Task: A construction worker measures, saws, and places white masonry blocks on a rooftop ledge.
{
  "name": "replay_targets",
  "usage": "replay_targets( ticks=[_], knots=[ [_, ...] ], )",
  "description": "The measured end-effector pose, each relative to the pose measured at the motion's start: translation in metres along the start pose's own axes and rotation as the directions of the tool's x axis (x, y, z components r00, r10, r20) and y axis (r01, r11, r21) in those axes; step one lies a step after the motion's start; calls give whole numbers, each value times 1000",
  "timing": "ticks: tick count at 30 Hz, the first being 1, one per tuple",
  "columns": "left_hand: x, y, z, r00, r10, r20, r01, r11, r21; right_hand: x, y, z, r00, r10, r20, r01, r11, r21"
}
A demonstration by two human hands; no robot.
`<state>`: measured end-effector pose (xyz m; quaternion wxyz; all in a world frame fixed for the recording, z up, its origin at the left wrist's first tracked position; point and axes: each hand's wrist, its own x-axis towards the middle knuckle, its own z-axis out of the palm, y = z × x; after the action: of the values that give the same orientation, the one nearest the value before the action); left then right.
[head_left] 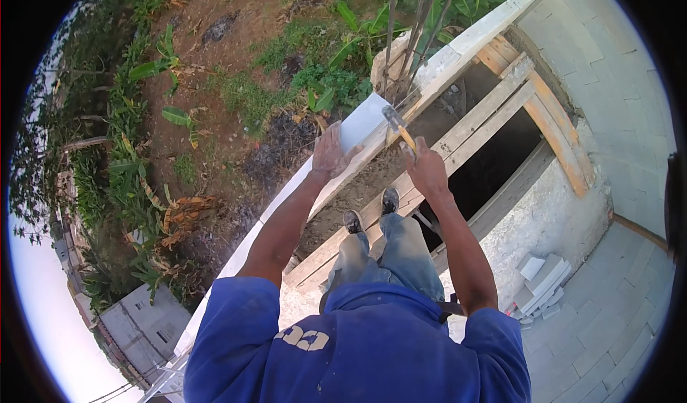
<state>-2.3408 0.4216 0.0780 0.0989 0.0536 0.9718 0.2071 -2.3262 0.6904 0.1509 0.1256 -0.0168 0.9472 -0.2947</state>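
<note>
My left hand [330,156] grips the near end of a pale block [361,120] on the outer edge of the white wall [283,199]. My right hand [422,163] is closed round the yellow handle of a grey-headed hammer-like tool [393,119], whose head is beside the block's right side. Whether the head touches the block, I cannot tell. Below my hands, wooden boards [465,131] run alongside the wall, with my shoes [390,200] on or just over them.
Steel bars [390,38] rise past the block. A dark opening [479,174] lies between the boards and an inner ledge [529,217]. Cut blocks [540,281] are piled at lower right beside pale block walling [601,74]. Outside the wall are soil, plants and a grey building [139,321] far below.
</note>
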Motion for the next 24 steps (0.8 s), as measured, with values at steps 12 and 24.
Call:
replay_targets(
  ticks=[12, 24],
  knots=[
    [-203, -212, -58, 934, -296, 200, 354, 845, -401, -188, 77, 6, 969, 245, -42, -238, 963, 129],
    [-234, -184, -44, 950, -308, 59, 296, 820, -490, -118, -61, 38, 992, -77, 104, 55, 979, 198]
  ],
)
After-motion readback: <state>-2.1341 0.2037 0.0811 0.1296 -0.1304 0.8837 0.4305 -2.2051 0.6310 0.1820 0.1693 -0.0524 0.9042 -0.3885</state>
